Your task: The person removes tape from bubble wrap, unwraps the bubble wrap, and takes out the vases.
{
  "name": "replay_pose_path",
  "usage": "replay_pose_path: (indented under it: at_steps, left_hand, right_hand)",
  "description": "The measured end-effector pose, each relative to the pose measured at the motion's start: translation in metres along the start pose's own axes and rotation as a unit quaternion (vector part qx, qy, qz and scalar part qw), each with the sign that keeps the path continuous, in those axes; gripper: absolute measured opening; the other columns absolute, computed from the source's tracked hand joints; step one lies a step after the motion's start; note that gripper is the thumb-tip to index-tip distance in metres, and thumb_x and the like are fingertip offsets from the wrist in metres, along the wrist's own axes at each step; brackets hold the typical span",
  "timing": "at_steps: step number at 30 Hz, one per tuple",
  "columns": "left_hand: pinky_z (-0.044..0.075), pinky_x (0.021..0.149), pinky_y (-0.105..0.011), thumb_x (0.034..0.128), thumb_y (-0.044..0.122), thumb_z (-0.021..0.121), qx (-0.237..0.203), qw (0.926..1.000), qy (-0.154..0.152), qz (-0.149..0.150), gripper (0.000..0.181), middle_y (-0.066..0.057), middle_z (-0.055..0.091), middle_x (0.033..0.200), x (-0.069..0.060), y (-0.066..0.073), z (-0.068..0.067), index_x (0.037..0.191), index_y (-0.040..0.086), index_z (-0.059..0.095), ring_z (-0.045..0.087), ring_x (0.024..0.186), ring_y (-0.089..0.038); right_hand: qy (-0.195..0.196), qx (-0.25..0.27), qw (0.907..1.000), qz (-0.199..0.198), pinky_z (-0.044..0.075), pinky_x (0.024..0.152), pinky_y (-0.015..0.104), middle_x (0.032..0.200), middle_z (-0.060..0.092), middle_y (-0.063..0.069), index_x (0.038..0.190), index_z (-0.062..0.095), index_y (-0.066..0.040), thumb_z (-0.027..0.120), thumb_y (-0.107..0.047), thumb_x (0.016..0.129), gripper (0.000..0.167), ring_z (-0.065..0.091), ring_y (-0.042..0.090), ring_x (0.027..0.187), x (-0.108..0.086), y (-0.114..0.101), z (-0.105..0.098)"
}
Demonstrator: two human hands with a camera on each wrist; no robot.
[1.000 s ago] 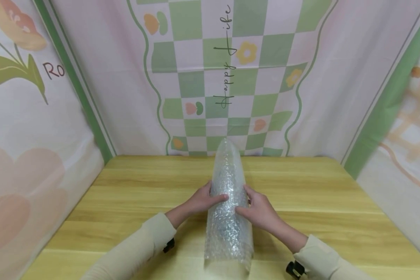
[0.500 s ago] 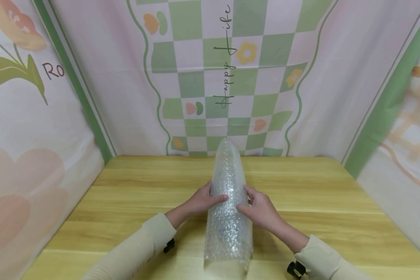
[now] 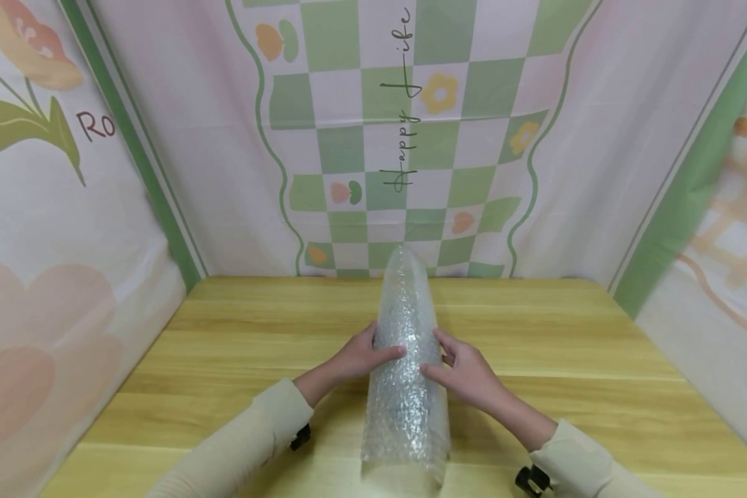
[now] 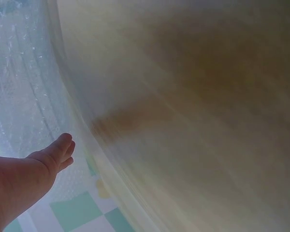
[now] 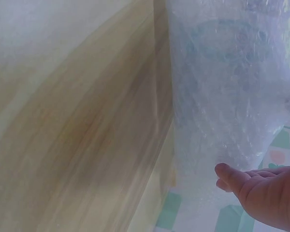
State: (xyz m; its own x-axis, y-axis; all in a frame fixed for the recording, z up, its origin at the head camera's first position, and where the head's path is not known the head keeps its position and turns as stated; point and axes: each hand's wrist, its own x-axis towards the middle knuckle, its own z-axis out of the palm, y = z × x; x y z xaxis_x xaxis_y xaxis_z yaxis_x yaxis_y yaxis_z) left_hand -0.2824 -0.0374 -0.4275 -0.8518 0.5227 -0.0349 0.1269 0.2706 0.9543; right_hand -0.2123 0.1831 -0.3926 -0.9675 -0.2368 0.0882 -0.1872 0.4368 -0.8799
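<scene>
A long roll of clear bubble wrap (image 3: 406, 408) lies on the table, pointing away, its far end narrower. From its left side the left hand (image 3: 360, 354) grips it, thumb on top. The right hand (image 3: 467, 373) holds the right side, thumb on the wrap and fingers along the edge. In the left wrist view the left hand (image 4: 34, 176) is against the bubble wrap (image 4: 24, 87). The right wrist view shows the right hand (image 5: 266, 193) at the wrap (image 5: 217, 96); something bluish and rounded shows faintly through it.
The wooden table (image 3: 255, 311) reaches back to a hanging cloth (image 3: 224, 173) with green checks and lettering. Patterned cloths also hang at the left (image 3: 137, 277) and right (image 3: 678, 346). A dark wrist device (image 3: 531, 478) sits below the right sleeve.
The right thumb has shifted slightly on the wrap, and the right forearm has moved a little to the right. The left hand and the roll have barely moved.
</scene>
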Motion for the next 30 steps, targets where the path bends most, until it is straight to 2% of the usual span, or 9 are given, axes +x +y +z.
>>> replay_pose_path:
  at_steps: [10, 18, 30]
  left_hand:
    - [0.056, 0.081, -0.039, 0.0910, 0.045, 0.066, -0.002, 1.0000, -0.002, -0.002, 0.083, -0.015, 0.051, 0.135, 0.000, 0.001, 0.000, 0.153, 0.011, 0.023, 0.062, 0.106, -0.027]
    - [0.056, 0.082, -0.039, 0.0907, 0.045, 0.066, 0.004, 1.0000, 0.001, 0.004, 0.083, -0.014, 0.052, 0.134, 0.000, 0.000, 0.000, 0.153, 0.010, 0.024, 0.062, 0.106, -0.026]
    - [0.055, 0.082, -0.040, 0.0904, 0.045, 0.066, 0.000, 1.0000, 0.002, 0.002, 0.084, -0.014, 0.053, 0.133, 0.001, -0.001, 0.000, 0.154, 0.011, 0.023, 0.062, 0.105, -0.026]
  right_hand:
    - [0.008, -0.032, 0.9994, 0.009, 0.051, 0.090, 0.045, 0.150, 0.025, 0.032, 0.146, 0.024, 0.014, 0.071, -0.025, 0.088, 0.084, 0.040, 0.054, 0.125, 0.000, -0.001, 0.001]
    - [0.009, -0.062, 0.9979, 0.016, 0.049, 0.092, 0.048, 0.151, 0.024, 0.031, 0.147, 0.024, 0.012, 0.067, -0.039, 0.091, 0.087, 0.040, 0.053, 0.126, 0.000, -0.005, 0.000]
    - [0.023, -0.082, 0.9964, 0.007, 0.041, 0.100, 0.054, 0.149, 0.030, 0.031, 0.147, 0.027, 0.010, 0.062, -0.032, 0.095, 0.076, 0.041, 0.051, 0.127, 0.032, -0.006, -0.011]
